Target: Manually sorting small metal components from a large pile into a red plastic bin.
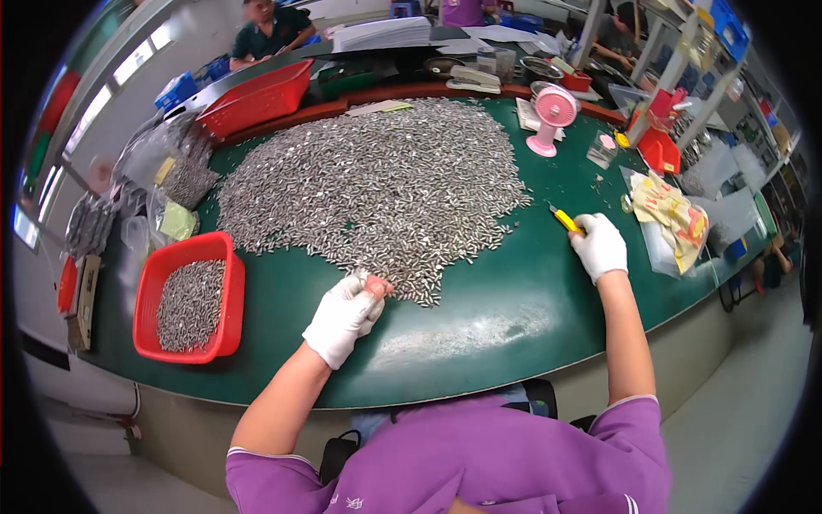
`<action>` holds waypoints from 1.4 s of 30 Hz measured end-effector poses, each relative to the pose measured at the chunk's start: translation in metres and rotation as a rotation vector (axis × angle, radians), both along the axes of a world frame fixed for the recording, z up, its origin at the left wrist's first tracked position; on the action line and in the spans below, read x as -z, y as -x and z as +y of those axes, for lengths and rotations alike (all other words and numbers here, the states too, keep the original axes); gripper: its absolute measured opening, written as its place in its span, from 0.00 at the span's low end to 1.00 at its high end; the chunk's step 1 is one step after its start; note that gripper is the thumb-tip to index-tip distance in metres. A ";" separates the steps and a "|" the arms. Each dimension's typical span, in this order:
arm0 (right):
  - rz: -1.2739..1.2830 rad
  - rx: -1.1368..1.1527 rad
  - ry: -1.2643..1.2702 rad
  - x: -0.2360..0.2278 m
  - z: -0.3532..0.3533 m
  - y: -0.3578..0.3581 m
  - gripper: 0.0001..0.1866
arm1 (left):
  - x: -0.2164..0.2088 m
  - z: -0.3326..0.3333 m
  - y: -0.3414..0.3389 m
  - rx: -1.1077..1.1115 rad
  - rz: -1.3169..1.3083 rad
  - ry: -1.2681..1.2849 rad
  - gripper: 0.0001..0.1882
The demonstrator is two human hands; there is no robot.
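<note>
My left hand (344,315), in a white glove with bare fingertips, is at the near edge of a wide heap of small grey metal pins (368,176). Its thumb and fingers are pinched together; what lies between them is too small to make out. Farther right, my right hand (601,247), also in a white glove, is closed round a yellow utility knife (567,220). The knife's tip points up and left, beside the heap's right edge. A red plastic basket (231,295) with more of the pins in it stands left of my left hand.
The heap lies on a green table (462,338). A pink fan (555,118) stands at the back right, near a clear cup (603,151) and a yellow cloth (672,218). Plastic bags (177,221) and a red bin (261,98) line the left side. A co-worker (272,32) sits beyond.
</note>
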State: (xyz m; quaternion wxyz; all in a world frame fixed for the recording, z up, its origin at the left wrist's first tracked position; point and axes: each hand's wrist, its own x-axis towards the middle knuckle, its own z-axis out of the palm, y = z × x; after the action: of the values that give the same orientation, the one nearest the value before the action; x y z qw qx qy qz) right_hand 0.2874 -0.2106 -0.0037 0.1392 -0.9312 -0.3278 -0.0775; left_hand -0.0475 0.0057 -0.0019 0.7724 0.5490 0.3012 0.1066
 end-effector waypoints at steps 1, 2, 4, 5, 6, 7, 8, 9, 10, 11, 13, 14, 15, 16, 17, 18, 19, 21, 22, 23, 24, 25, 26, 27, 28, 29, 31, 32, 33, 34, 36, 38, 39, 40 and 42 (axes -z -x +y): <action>-0.039 -0.018 -0.047 0.004 -0.004 -0.001 0.11 | 0.000 0.003 0.007 0.031 0.086 -0.117 0.11; -0.042 -0.012 -0.093 0.007 -0.006 -0.003 0.11 | 0.007 0.002 0.015 0.024 0.127 -0.400 0.10; -0.023 -0.112 -0.346 0.006 -0.004 0.001 0.11 | 0.009 -0.007 0.024 0.008 0.270 -0.809 0.09; 0.022 -0.199 -0.469 0.005 -0.002 0.007 0.14 | 0.009 -0.011 0.030 0.002 0.329 -0.936 0.08; 0.179 -0.235 -0.565 0.001 0.001 0.018 0.17 | 0.009 -0.015 0.033 0.004 0.385 -1.064 0.07; 0.244 -0.347 -0.573 -0.010 0.006 0.040 0.19 | 0.009 -0.019 0.035 -0.005 0.390 -1.182 0.04; 0.504 -0.381 -0.613 -0.021 0.013 0.071 0.22 | 0.012 -0.020 0.036 -0.008 0.399 -1.174 0.04; 0.367 -0.507 -0.497 -0.023 0.017 0.090 0.25 | 0.015 -0.022 0.036 -0.012 0.401 -1.270 0.04; 0.212 -0.698 -0.421 -0.019 0.022 0.103 0.26 | 0.017 -0.024 0.033 -0.006 0.394 -1.364 0.04; 0.299 -0.770 -0.273 -0.030 0.029 0.128 0.27 | 0.019 -0.026 0.036 -0.030 0.408 -1.396 0.04; 0.376 -0.872 -0.029 -0.031 0.037 0.158 0.28 | 0.020 -0.027 0.036 -0.032 0.412 -1.447 0.04; 0.357 -0.933 0.052 -0.030 0.042 0.167 0.22 | 0.021 -0.027 0.036 -0.046 0.393 -1.472 0.04; 0.365 -0.944 0.085 -0.029 0.046 0.175 0.20 | 0.021 -0.028 0.036 -0.061 0.374 -1.500 0.04; 0.370 -0.958 0.116 -0.026 0.050 0.180 0.18 | 0.018 -0.029 0.034 -0.047 0.400 -1.523 0.03; 0.336 -0.959 0.120 -0.022 0.053 0.185 0.14 | 0.019 -0.030 0.034 -0.025 0.395 -1.516 0.03; 0.343 -0.945 0.119 -0.018 0.057 0.187 0.14 | 0.019 -0.029 0.033 -0.027 0.406 -1.530 0.03; 0.332 -0.945 0.108 -0.014 0.059 0.188 0.15 | 0.020 -0.029 0.032 -0.030 0.417 -1.545 0.03; 0.325 -0.947 0.095 -0.012 0.064 0.193 0.18 | 0.020 -0.029 0.033 -0.004 0.433 -1.533 0.03; 0.331 -0.941 0.094 -0.010 0.066 0.196 0.18 | 0.021 -0.028 0.033 -0.003 0.429 -1.522 0.04; 0.338 -0.951 0.067 -0.008 0.067 0.198 0.18 | 0.021 -0.028 0.033 -0.003 0.423 -1.512 0.04; 0.345 -0.964 0.041 -0.006 0.069 0.200 0.18 | 0.022 -0.029 0.034 0.004 0.424 -1.512 0.04; 0.349 -0.960 0.040 -0.004 0.070 0.201 0.18 | 0.022 -0.029 0.034 0.006 0.427 -1.507 0.05; 0.355 -0.957 0.012 -0.002 0.071 0.203 0.18 | 0.022 -0.029 0.034 0.008 0.430 -1.502 0.06; 0.361 -0.954 -0.015 0.000 0.071 0.204 0.18 | 0.022 -0.030 0.035 0.014 0.430 -1.501 0.06; 0.365 -0.950 -0.016 0.001 0.071 0.205 0.18 | 0.022 -0.030 0.036 0.004 0.427 -1.499 0.06; 0.364 -0.949 -0.028 0.002 0.071 0.206 0.18 | 0.023 -0.031 0.036 -0.007 0.424 -1.496 0.07; 0.367 -0.951 -0.042 0.004 0.072 0.208 0.18 | 0.024 -0.031 0.037 -0.008 0.418 -1.499 0.07; 0.375 -0.955 -0.043 0.004 0.073 0.209 0.18 | 0.024 -0.031 0.037 -0.014 0.409 -1.502 0.07; 0.382 -0.958 -0.045 0.004 0.074 0.209 0.18 | 0.024 -0.030 0.037 -0.012 0.410 -1.501 0.07; 0.384 -0.958 -0.044 0.004 0.075 0.210 0.18 | 0.024 -0.030 0.037 -0.013 0.419 -1.507 0.07; 0.376 -0.947 -0.059 0.003 0.076 0.211 0.17 | 0.024 -0.030 0.037 -0.011 0.425 -1.516 0.07; 0.389 -0.939 -0.081 0.004 0.075 0.211 0.17 | 0.023 -0.031 0.035 -0.016 0.419 -1.544 0.07; 0.405 -0.937 -0.097 0.005 0.076 0.210 0.17 | 0.023 -0.031 0.034 -0.014 0.418 -1.544 0.07; 0.405 -0.935 -0.098 0.006 0.077 0.210 0.17 | 0.023 -0.032 0.034 -0.012 0.442 -1.553 0.07; 0.429 -0.936 -0.080 0.007 0.079 0.210 0.17 | 0.023 -0.032 0.033 -0.005 0.465 -1.563 0.07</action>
State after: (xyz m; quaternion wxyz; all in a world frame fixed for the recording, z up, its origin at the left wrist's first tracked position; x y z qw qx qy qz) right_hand 0.0774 -0.1318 -0.0111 0.2585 -0.6737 -0.6703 0.1733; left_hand -0.0802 -0.0261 -0.0247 0.0839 0.9367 0.2937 0.1712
